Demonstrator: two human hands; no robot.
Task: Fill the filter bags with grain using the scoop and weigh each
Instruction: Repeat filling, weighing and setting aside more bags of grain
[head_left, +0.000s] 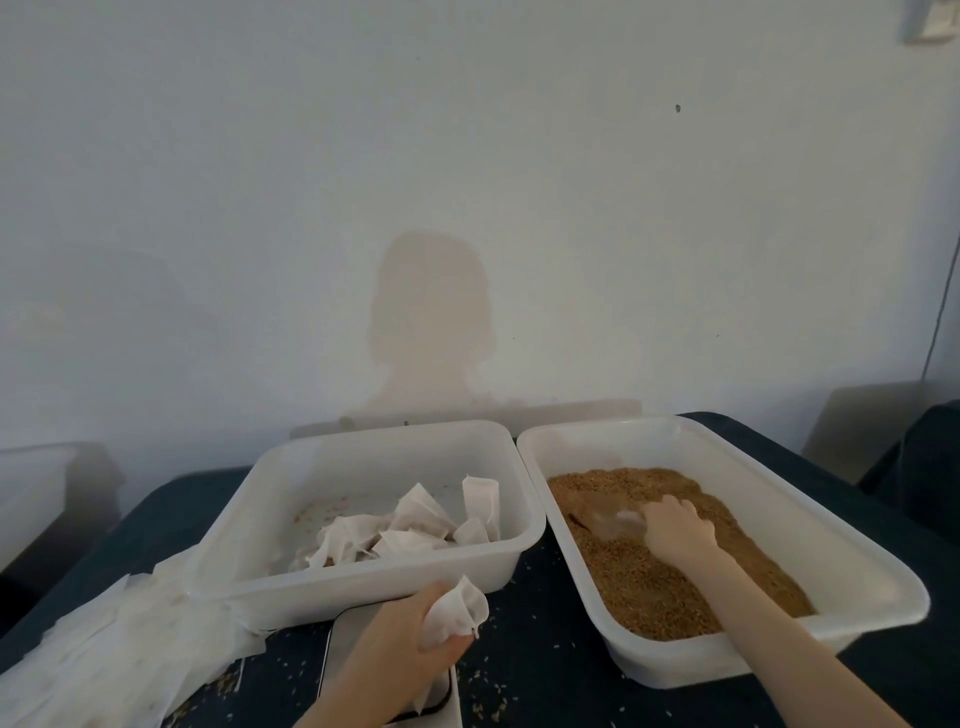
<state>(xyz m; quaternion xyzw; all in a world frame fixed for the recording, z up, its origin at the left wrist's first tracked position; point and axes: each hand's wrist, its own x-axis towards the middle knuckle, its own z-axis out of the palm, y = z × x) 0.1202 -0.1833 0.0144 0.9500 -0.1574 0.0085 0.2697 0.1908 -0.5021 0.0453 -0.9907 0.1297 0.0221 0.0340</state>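
My left hand (400, 644) grips a white filter bag (457, 613), its mouth turned up, above the scale (343, 644) near the table's front edge. My right hand (675, 530) is inside the right tub (779, 519) and grips the handle of a clear plastic scoop (608, 517), whose bowl lies in the brown grain (660, 587). The left tub (395, 577) holds several white filter bags (415, 525) with a few loose grains on its floor.
A loose pile of empty white filter bags (119, 644) lies at the front left on the dark blue tabletop (545, 665). Spilled grains dot the table around the scale. A pale wall rises just behind the tubs; another white container (36, 488) stands at the far left.
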